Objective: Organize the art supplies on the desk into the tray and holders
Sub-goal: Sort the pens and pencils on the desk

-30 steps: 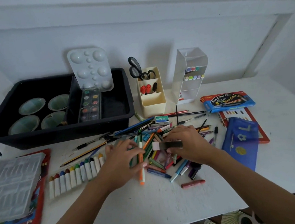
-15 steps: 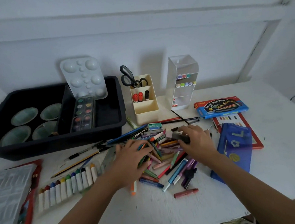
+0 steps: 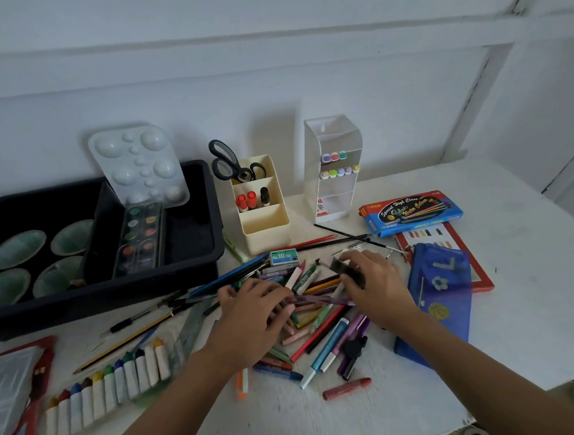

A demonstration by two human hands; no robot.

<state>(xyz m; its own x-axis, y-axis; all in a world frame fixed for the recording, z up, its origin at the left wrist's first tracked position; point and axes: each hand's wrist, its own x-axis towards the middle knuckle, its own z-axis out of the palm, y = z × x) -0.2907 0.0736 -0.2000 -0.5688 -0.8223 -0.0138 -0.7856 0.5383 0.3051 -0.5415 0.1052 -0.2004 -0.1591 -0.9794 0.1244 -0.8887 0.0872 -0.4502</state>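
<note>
2 hands: L point(image 3: 252, 319) on crayons point(image 3: 306, 279), R point(image 3: 378, 287) grips block point(image 3: 346, 271).

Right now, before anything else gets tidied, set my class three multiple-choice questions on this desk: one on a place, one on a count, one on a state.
1. Where are the scissors?
A) in the back compartment of the cream holder
B) flat on the desk
C) in the clear holder

2. How many green cups sit in the black tray?
A) two
B) four
C) six

3. What is the right hand doing?
A) lying flat and empty
B) gripping a small dark block
C) lifting a pencil

Answers:
1 A, their handles stick up from its rearmost slot.
2 B, four round rims show at the tray's left end.
3 B, its fingers curl around the block.
</note>
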